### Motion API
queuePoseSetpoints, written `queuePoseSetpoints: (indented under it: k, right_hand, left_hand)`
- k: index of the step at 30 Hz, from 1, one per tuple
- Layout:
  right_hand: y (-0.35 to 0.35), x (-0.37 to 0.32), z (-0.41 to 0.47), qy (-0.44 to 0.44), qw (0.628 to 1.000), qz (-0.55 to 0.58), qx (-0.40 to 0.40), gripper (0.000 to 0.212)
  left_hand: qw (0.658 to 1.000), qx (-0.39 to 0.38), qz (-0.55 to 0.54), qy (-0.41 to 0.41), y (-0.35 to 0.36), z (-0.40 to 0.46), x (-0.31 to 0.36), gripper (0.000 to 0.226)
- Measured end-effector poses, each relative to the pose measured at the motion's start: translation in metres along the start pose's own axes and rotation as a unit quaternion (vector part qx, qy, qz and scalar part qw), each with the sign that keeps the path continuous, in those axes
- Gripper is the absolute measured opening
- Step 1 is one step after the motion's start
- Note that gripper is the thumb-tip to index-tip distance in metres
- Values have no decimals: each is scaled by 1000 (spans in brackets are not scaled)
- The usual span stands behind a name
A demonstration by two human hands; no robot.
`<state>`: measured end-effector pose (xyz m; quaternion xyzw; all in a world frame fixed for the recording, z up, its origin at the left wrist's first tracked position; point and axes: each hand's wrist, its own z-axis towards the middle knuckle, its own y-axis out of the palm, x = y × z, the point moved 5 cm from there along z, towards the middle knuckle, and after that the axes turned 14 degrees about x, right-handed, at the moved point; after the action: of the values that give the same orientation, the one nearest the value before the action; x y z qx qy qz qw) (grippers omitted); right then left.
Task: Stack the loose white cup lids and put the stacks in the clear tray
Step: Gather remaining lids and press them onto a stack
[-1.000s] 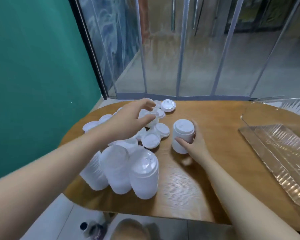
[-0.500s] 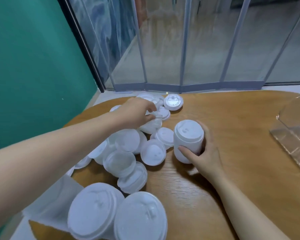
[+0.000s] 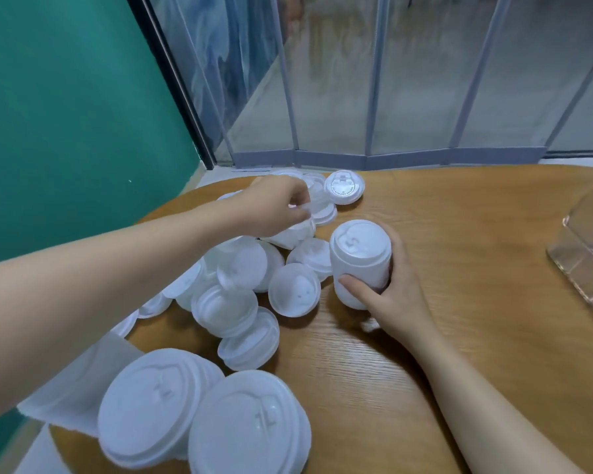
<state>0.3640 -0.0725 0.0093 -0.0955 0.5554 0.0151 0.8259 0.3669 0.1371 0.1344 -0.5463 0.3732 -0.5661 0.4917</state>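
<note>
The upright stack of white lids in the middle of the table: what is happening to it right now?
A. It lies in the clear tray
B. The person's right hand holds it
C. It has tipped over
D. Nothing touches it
B: the right hand wraps its grip round the upright stack of lids, which stands on the wooden table, apart from the clear tray.

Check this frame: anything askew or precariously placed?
Yes. A lid stack at the near left pokes past the table edge, so it might fall. Loose lids lie overlapping and tilted. The stack held by the right hand stands upright.
</note>
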Motion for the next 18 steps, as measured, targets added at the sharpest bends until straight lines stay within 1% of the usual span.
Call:
queuePoseSetpoints:
  k: [5,7,10,12,14,18]
  right_hand:
    - [0,3,0,11,1000,7,-5,92]
    - [0,3,0,16,1000,10,-4,91]
    - [2,4,-1,22,1000,15,-6,88]
    - [2,3,-1,25,1000,14,-7,87]
    - [2,2,-1,28,1000,13,-8,85]
    - [2,1,-2,24,1000,13,-7,82]
  left_hand:
    - [992,54,-115,-20,-21,-14,13,12]
    - [979,67,-191,-34,-25,-20,14,8]
    - [952,85,-284,-72,-26,-23,12,15]
    - [939,62,-322,-106,-20,-24,15,17]
    - [935,12,-330,-128,-7,-25,21,19]
    - [962,-66,-242,-111,15,-28,30,23]
